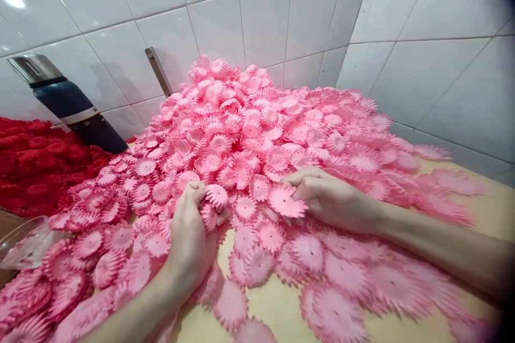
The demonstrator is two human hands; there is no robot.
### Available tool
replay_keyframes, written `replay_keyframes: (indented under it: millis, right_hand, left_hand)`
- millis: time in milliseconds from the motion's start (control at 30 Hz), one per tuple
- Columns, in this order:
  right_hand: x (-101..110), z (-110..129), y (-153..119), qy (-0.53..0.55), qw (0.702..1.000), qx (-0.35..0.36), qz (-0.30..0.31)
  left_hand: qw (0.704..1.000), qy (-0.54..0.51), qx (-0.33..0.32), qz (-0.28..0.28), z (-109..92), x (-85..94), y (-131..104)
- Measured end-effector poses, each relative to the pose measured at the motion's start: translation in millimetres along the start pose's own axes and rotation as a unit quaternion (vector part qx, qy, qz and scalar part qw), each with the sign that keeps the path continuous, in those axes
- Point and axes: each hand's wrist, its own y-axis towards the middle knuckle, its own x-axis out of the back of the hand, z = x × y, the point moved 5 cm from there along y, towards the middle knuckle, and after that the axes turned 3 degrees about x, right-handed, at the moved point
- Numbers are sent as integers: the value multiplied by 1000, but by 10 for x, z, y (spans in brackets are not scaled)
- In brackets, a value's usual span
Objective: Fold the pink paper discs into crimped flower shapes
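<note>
Pink petal disc point(284, 201), scalloped at the edge, is in the right hand point(338, 201), above the near slope of the main heap; the fingers are closed on its far right side, the thumb's exact placing not clear. Small pink pieces point(216, 196) are in the left hand point(189, 230), pinched between thumb and curled fingers; at least two show, one above the other, and whether they are joined cannot be told. The two hands are apart, with loose discs between them.

Extent of work, as judged from the layout: toward the person's left, many discs lie in layered clusters point(66, 289), which may be a grouped portion; the large pink heap point(249, 128) behind the hands is jumbled and appears unsorted; flat discs point(336, 313) lie overlapping at the near right; by this reading, the loose share is large and the handling far from complete, though no count is possible.

Surroundings: the pale yellow tabletop point(265, 303) shows between the near discs; a heap of red pieces point(36, 155) lies at far left, beside a dark blue bottle point(80, 107) that appears tilted in this view; a clear plastic container point(30, 241) is at the left edge; a metal strip point(158, 71) stands against the tiled wall point(261, 16).
</note>
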Motion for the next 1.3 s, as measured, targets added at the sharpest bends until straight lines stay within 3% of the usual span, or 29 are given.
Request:
replay_keyframes:
  millis: [67,367,600,833,1300]
  right_hand:
    - [-14,-9,7,0,1000,-11,10]
    - [-136,123,-15,-167,982,-16,83]
    - [-174,131,-31,-173,979,-26,109]
    - [-211,136,-32,-179,976,-2,128]
    - [-259,137,-56,-191,968,-1,164]
  left_hand:
    - [999,-11,5,33,-9,-40,-6]
    - [966,171,-65,183,-68,-167,-151]
    - [967,174,-105,151,-112,-158,-145]
    - [938,246,-83,228,-85,-233,-200]
    - [922,273,-45,270,-47,-257,-228]
